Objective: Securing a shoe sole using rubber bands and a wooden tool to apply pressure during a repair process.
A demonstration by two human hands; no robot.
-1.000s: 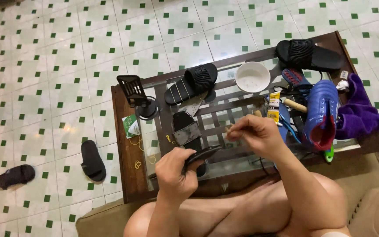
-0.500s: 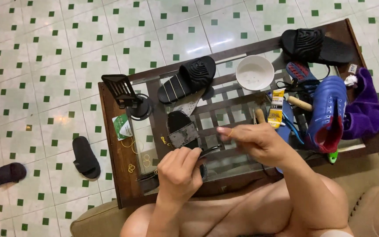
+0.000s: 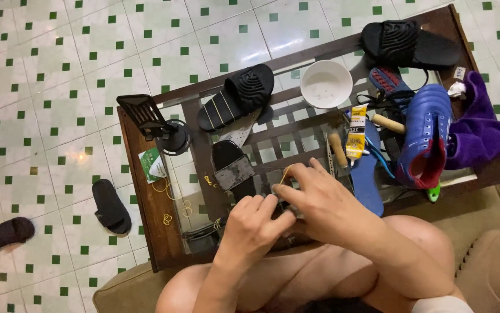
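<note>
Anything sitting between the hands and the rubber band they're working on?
Nothing visible. The left hand and right hand meet directly over the glass-topped table, with the yellow rubber band looped at the right hand's fingers. What the fingers grip beneath is hidden. The black sole piece lies just beside them.

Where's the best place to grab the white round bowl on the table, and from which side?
Take the white round bowl by its rim on the near-left edge, coming from above. It sits upright and open, that side faces bare slats, while the blue shoe and tools crowd its right.

Head camera looks steeply down, close over table [image 3: 145,191].
</note>
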